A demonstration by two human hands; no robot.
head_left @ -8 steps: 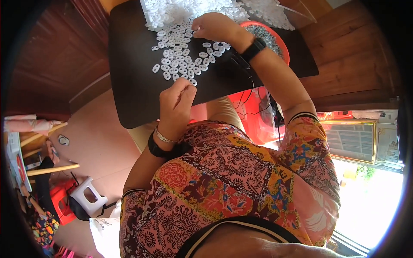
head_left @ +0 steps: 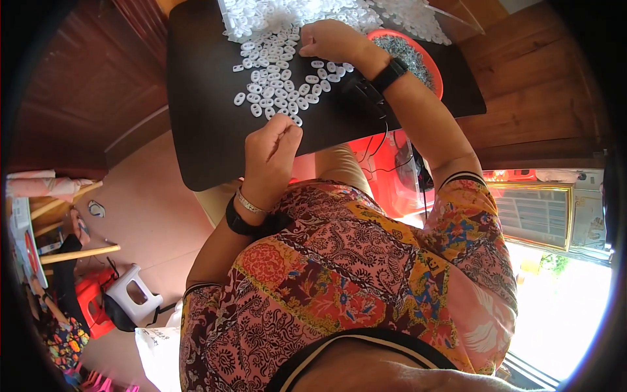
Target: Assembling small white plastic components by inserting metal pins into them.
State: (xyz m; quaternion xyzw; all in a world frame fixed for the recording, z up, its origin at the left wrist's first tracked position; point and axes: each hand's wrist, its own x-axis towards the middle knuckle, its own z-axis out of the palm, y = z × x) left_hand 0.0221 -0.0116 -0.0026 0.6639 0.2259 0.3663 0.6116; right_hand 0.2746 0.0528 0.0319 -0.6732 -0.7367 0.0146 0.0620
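Observation:
Several small white oval plastic pieces with two holes [head_left: 281, 75] lie scattered over a dark table [head_left: 209, 130]. Near the table's front edge, my left hand [head_left: 273, 147] is closed, its thumb against curled fingers, just at the nearest white ovals. Whatever it may hold is hidden. Farther off, my right hand [head_left: 336, 40] is closed too, fingers bent down beside the loose ovals in front of the big white heap [head_left: 261, 16]. Its fingertips point left, and anything between them cannot be made out.
A red bowl [head_left: 439, 68] of small grey metal parts stands right of my right wrist. More white pieces lie at the far right behind a clear edge. Below the table is a red container [head_left: 385, 173]. Stools [head_left: 134, 297] and another person's arm [head_left: 55, 307] appear at left.
My right hand has shifted slightly to the right over the pieces. My left hand keeps its closed shape at nearly the same place; the whole view has moved a little.

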